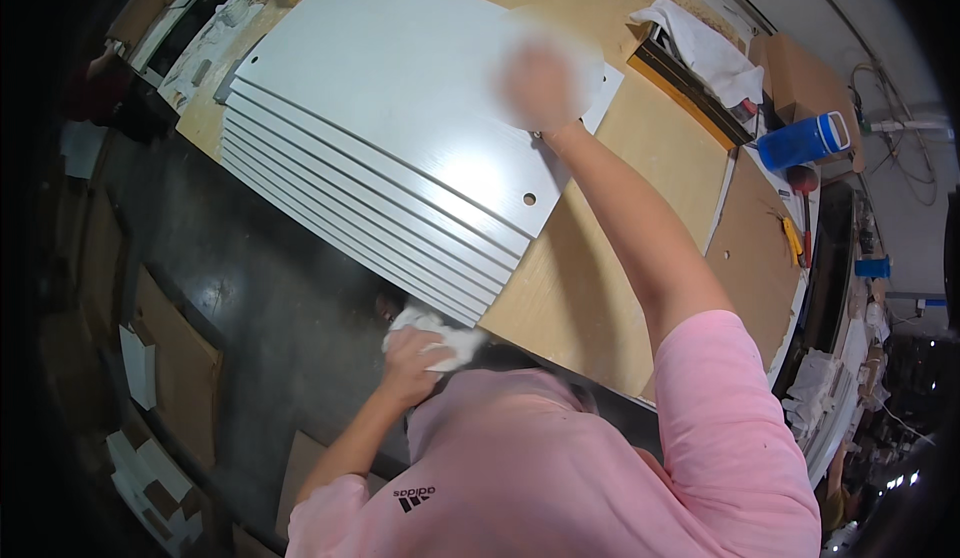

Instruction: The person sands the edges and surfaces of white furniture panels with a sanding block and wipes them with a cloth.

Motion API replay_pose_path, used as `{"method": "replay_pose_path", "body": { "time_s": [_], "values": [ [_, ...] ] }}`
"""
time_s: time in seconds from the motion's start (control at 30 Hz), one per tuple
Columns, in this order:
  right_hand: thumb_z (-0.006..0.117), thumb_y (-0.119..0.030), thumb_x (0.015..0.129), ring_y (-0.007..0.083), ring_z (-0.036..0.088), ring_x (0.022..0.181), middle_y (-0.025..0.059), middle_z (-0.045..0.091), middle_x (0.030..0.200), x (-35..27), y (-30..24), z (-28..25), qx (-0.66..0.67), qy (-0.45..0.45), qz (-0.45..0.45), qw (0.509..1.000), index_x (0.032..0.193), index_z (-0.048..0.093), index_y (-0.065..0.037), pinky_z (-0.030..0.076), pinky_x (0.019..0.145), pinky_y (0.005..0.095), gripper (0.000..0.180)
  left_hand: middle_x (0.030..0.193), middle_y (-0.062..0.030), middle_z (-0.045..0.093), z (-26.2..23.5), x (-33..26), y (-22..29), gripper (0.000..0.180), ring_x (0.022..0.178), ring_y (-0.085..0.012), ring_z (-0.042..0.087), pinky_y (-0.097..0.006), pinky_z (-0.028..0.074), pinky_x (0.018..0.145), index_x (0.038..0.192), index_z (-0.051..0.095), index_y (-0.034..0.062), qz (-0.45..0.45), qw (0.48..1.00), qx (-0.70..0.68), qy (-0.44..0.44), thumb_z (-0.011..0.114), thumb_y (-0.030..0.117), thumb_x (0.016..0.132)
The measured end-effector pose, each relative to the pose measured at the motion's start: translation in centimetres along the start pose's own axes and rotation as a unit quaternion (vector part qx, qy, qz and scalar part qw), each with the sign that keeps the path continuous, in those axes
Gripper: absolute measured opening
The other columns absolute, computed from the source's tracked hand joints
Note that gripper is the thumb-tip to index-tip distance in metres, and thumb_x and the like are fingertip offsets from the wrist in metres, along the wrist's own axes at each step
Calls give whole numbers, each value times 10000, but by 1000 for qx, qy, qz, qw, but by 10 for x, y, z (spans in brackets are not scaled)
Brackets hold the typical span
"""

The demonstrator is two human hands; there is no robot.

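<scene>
A stack of white panels [380, 68] with small round holes near the corners lies on the table, its lower panels stepped out toward me. Over the right part of the top panel is my right hand [540, 83], smeared by motion; its fingers cannot be made out, nor whether anything is under them. Down by the stack's near corner, just off the table edge, my left hand [412, 363] is closed on a crumpled white cloth [452, 343].
On the wooden table [640, 198], a long black-and-orange tray [690, 93] at right carries another white cloth [705, 48]. Beyond it stand a blue bottle [795, 143] and a cardboard box [810, 78]. A yellow cutter [792, 241] lies near the right edge. Cardboard [180, 358] leans at lower left.
</scene>
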State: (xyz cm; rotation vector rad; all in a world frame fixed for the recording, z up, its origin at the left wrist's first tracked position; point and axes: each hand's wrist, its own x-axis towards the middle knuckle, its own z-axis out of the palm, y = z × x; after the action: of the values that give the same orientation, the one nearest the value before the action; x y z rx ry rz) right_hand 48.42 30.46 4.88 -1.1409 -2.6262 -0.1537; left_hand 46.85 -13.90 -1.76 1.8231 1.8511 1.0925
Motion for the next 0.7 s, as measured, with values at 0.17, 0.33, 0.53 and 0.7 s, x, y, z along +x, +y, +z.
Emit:
{"method": "replay_pose_path", "body": {
  "time_s": [0.17, 0.33, 0.53, 0.7],
  "values": [
    [460, -391, 935, 285, 479, 1219, 137, 537, 1296, -4, 9, 3, 14, -23, -19, 999, 1194, 601, -57, 354, 1053, 496, 445, 982, -93, 653, -54, 98, 44, 302, 833, -302, 567, -415, 411, 762, 946, 757, 130, -2, 983, 56, 177, 720, 61, 655],
    [464, -379, 939, 286, 480, 1221, 140, 538, 1297, 1, -3, 1, 4, -11, -18, 1000, 1187, 602, -53, 354, 1052, 499, 432, 923, -29, 624, -17, 182, 55, 219, 848, -259, 555, -394, 366, 740, 893, 686, 109, -16, 958, 215, 190, 731, 140, 681],
    [457, -382, 948, 294, 472, 1238, 146, 535, 1301, -1, 2, 0, 2, -5, -9, 1000, 1214, 591, -48, 341, 1069, 511, 447, 872, -7, 621, -24, 179, 50, 179, 801, -240, 565, -401, 365, 694, 840, 668, 126, 47, 969, 192, 146, 716, 163, 672],
    [449, -388, 955, 308, 448, 1292, 158, 512, 1365, -3, -1, -2, 11, -31, -9, 999, 1248, 579, -48, 327, 1093, 521, 467, 848, -34, 619, -47, 188, 34, 163, 782, -260, 556, -403, 357, 696, 809, 643, 97, 12, 946, 281, 159, 645, 93, 646]
  ]
}}
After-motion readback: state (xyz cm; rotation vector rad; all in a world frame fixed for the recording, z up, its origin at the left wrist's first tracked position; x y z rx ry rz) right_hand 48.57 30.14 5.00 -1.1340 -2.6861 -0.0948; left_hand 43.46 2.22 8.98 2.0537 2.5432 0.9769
